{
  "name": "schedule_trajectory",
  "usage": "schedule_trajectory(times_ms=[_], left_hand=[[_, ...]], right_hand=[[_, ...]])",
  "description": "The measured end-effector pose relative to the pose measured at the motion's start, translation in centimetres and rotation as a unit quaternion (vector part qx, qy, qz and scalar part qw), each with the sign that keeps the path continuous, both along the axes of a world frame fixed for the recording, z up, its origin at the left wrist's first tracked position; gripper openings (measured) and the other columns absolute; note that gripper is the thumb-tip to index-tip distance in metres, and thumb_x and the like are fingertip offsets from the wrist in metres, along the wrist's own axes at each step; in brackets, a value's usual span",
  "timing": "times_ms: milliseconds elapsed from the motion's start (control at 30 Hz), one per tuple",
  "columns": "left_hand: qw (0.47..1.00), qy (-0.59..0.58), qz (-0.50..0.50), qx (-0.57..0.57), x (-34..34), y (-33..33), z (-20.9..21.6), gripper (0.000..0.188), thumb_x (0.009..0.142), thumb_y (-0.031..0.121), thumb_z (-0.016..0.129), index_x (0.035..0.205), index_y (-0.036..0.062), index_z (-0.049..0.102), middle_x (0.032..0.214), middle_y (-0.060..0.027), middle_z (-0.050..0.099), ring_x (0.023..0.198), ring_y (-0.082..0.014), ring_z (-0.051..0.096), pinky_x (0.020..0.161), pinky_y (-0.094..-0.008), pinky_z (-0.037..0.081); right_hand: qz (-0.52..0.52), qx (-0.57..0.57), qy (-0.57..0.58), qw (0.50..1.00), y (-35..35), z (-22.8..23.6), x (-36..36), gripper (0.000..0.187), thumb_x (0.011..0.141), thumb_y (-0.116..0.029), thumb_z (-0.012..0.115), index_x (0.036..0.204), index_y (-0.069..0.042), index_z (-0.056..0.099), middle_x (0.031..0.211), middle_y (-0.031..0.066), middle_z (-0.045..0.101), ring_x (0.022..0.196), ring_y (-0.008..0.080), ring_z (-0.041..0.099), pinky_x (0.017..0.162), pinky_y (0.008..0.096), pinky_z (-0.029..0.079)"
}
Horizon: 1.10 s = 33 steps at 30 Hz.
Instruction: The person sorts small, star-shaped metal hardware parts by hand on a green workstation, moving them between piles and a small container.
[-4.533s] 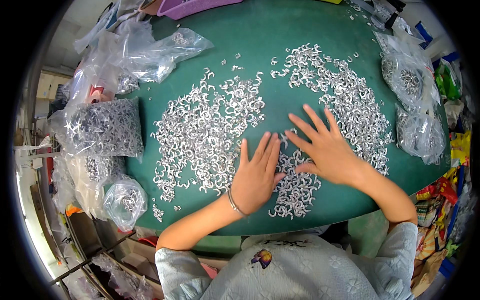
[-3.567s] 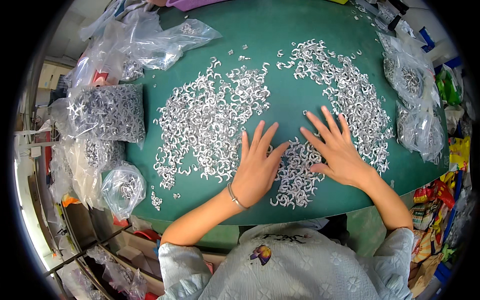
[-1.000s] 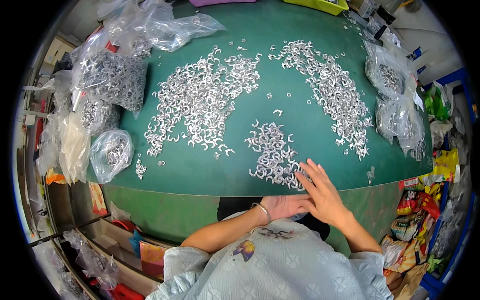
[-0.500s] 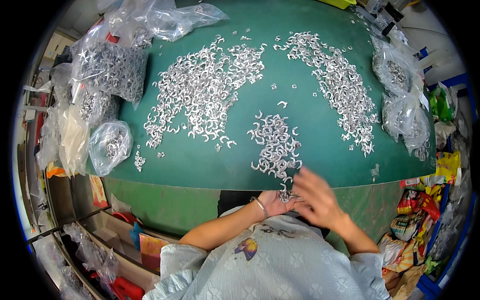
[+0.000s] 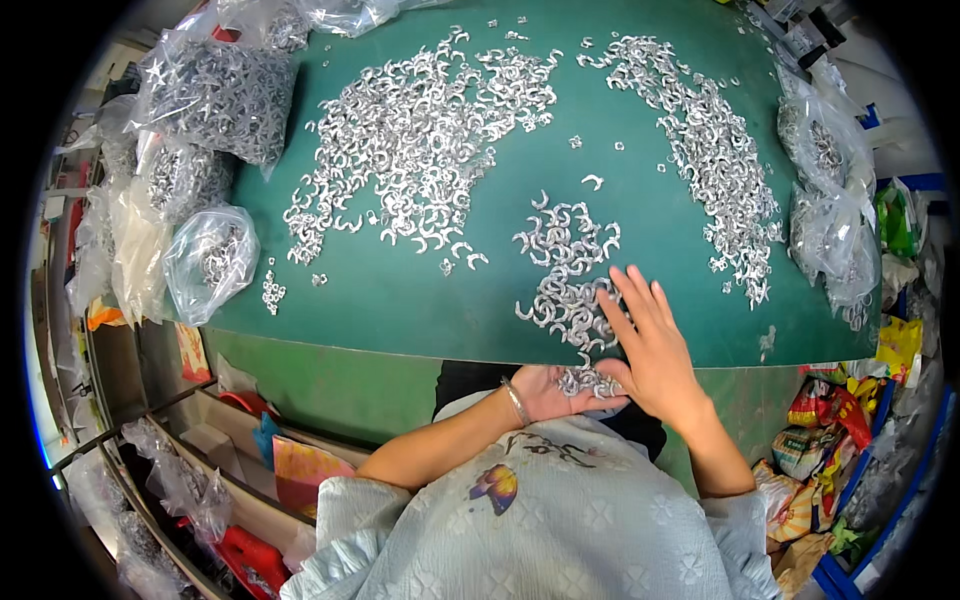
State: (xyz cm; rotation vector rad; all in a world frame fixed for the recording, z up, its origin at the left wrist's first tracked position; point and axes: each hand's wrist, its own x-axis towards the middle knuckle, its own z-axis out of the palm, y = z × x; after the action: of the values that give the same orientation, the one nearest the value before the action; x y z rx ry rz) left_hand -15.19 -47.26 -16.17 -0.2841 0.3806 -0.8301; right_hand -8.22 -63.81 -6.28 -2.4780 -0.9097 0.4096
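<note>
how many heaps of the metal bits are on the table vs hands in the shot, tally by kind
Spread heaps of small curved silver metal pieces on the green table: 3, namely left heap, right heap, near heap
Bare hands: 2, namely left hand cupped under the table edge with pieces in it, right hand flat on the near heap
Total: 5

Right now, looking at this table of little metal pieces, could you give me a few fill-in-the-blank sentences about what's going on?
1. The table top is ____ in colour.
2. The left hand is cupped, palm up, just below the table's near ____.
3. The right hand lies flat over the small pile of curved metal pieces, its fingers ____.
4. Along the table's left side lie clear plastic ____ of the same pieces.

Missing words: green; edge; spread; bags
</note>
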Motion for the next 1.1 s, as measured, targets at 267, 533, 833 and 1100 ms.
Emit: schedule_trajectory(times_ms=[267, 533, 833, 1100], left_hand=[[1.0, 0.02, 0.008, 0.001, -0.5, 0.0, -0.7, 0.042, 0.098, 0.038, 0.044, 0.128, 0.0086, 0.053, 0.13, -0.013, 0.056, 0.117, -0.0288, 0.056, 0.097, -0.0492, 0.047], [0.993, -0.054, -0.02, 0.107, -0.1, 0.3, -1.1, 0.04, 0.097, 0.039, 0.049, 0.125, 0.0114, 0.055, 0.123, -0.0098, 0.06, 0.109, -0.0232, 0.06, 0.087, -0.0407, 0.053], [0.972, -0.024, -0.042, 0.229, 0.1, 0.7, -3.1, 0.041, 0.096, 0.04, 0.051, 0.126, 0.0124, 0.055, 0.122, -0.0066, 0.061, 0.105, -0.023, 0.062, 0.088, -0.0439, 0.053], [0.962, 0.061, 0.04, 0.262, -2.6, 5.3, -5.1, 0.036, 0.094, 0.03, 0.057, 0.119, 0.0031, 0.058, 0.112, -0.0118, 0.065, 0.098, -0.0262, 0.064, 0.089, -0.0417, 0.053]], right_hand=[[0.041, -0.005, 0.011, 0.999, -1.5, -0.8, -6.0, 0.069, 0.073, -0.034, 0.074, 0.132, -0.007, 0.051, 0.147, 0.0156, 0.037, 0.138, 0.037, 0.031, 0.109, 0.0557, 0.027], [0.042, 0.181, -0.054, 0.981, -0.7, -1.1, -3.6, 0.046, 0.075, -0.019, 0.073, 0.116, -0.002, 0.061, 0.134, 0.0178, 0.051, 0.129, 0.0404, 0.043, 0.102, 0.0538, 0.038], [0.023, 0.165, -0.103, 0.981, 4.1, -1.2, 1.0, 0.052, 0.078, -0.016, 0.069, 0.126, -0.002, 0.054, 0.14, 0.0181, 0.044, 0.133, 0.0433, 0.036, 0.106, 0.0547, 0.029], [-0.049, 0.198, -0.055, 0.977, 3.8, -1.0, 0.8, 0.043, 0.09, -0.024, 0.057, 0.123, 0.004, 0.054, 0.138, 0.0221, 0.045, 0.134, 0.0437, 0.035, 0.108, 0.0529, 0.024]])
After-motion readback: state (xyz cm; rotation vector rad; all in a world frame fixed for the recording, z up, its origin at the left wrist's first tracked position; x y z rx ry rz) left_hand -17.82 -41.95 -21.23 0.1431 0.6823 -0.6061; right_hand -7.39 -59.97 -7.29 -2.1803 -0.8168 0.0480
